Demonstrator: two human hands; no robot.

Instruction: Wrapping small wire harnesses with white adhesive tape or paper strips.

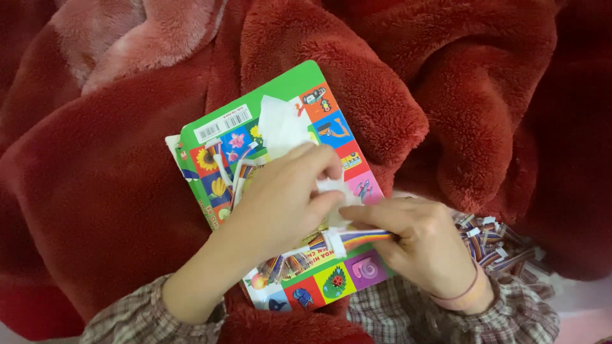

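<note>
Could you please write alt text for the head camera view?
Two hands work over a colourful picture book on a red fleece blanket: the right hand holds a rainbow ribbon cable, the left hand pinches white paper.

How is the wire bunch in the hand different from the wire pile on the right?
The rainbow cable is one piece, pinched in the right hand; the wire pile is many pieces lying loose beside the red blanket. The held cable lies over the picture book; the pile lies off it. Both have coloured wires with white plugs.
</note>
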